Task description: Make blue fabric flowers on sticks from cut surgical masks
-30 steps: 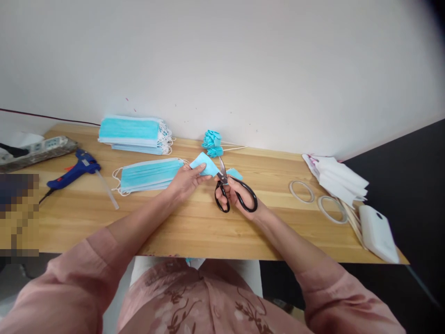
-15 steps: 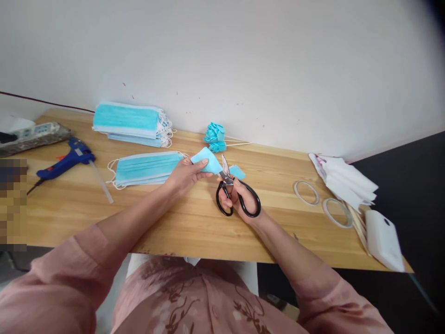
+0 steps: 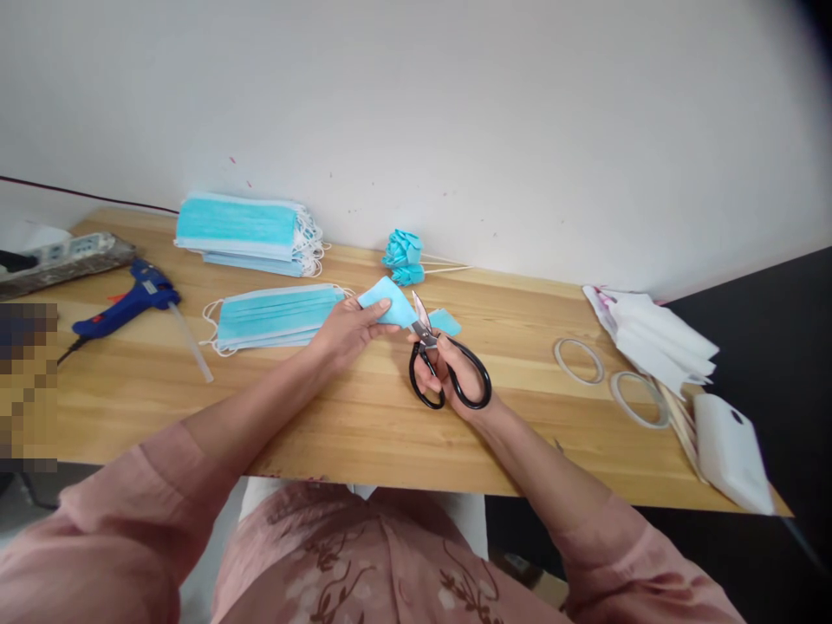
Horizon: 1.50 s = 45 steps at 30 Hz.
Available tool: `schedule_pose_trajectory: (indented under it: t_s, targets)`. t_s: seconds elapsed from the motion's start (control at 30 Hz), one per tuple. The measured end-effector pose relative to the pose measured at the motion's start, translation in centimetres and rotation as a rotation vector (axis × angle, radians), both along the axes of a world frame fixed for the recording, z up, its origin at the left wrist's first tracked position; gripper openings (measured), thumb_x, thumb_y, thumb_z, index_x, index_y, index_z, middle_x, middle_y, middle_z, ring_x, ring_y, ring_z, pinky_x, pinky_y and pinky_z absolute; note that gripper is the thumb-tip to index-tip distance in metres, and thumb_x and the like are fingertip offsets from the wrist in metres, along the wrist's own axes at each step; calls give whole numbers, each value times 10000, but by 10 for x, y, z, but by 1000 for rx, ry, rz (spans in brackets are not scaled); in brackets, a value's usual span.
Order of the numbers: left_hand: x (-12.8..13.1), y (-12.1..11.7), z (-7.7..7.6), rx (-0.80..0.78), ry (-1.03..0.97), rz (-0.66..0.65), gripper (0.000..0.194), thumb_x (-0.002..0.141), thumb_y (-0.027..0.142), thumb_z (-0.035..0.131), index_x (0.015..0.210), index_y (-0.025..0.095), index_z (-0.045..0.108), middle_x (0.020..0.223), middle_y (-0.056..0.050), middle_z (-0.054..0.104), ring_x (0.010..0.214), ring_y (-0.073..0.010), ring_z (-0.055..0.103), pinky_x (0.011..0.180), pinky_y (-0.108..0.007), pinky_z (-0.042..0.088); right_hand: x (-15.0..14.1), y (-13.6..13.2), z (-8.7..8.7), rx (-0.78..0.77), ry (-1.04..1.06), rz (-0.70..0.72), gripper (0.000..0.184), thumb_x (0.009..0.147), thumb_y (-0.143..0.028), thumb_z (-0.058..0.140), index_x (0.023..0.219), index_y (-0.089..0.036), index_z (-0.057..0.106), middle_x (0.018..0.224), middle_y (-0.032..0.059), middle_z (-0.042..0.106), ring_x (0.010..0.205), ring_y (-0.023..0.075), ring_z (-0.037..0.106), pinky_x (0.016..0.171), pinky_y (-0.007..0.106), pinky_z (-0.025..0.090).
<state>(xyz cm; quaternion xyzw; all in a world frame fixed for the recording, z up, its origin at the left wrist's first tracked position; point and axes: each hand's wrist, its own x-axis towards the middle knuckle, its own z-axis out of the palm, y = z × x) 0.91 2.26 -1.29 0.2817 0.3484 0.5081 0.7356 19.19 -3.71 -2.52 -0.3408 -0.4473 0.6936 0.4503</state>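
Observation:
Between thumb and fingers, my left hand (image 3: 347,331) pinches a folded piece of light-blue fabric (image 3: 388,301). My right hand (image 3: 448,374) is closed around black-handled scissors (image 3: 475,395), with its thumb and fingers in the loops. The parted blades are at the fabric's right corner. Behind the scissors lies a small blue scrap (image 3: 445,321) on the table. Just left of my left hand rest a few blue face masks (image 3: 276,317). Farther back, blue fabric flowers (image 3: 403,251) on thin sticks lie by the wall.
A stack of masks (image 3: 237,223) stands at the back left. A blue glue gun (image 3: 130,303) and a power strip (image 3: 71,253) lie farther left. Two tape rolls (image 3: 578,360), white paper pieces (image 3: 659,334) and a white case (image 3: 733,452) are on the right.
The scissors have shifted very slightly right, and their handles sit a little differently. The whole view has moved a bit. Both hands keep their hold.

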Motion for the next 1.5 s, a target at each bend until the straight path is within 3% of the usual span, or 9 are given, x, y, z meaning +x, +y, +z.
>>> schedule_pose_trajectory:
  t_s: [0.37,0.63,1.0,1.33,1.5]
  targets:
    - [-1,-1,-2,26,-5,-25,313,651,227,921,870,76,756,836,-62,769,738,-131,700,648,-215,602,2,1,-4,-12,-25,-5,524,894,-643,612,1106,-164,641,500,-86,495,394,73,367,463,224,462]
    - [0,0,-2,17,-7,-25,320,614,245,940,831,94,760,822,-46,772,703,-125,692,634,-218,611,3,1,-6,-8,-46,-6,529,901,-645,607,1108,-159,641,503,-85,508,371,63,365,431,209,444]
    - [0,0,-2,15,17,-18,234,700,228,891,817,81,752,809,-63,765,712,-132,691,672,-235,584,1,1,-3,-14,-35,-10,473,908,-607,623,1061,-160,640,481,-95,492,341,53,336,382,186,419]
    - [-1,0,-1,22,15,-8,276,652,245,921,810,93,753,813,-58,773,699,-128,700,629,-212,599,2,2,-2,8,-49,16,471,917,-609,613,1055,-160,644,480,-102,468,351,55,322,413,197,476]
    - [-2,0,-4,63,26,-31,360,598,315,951,807,94,759,828,-73,780,706,-137,707,631,-213,601,7,2,0,-20,-3,103,600,860,-727,597,1063,-164,638,535,-81,509,401,63,355,560,272,582]
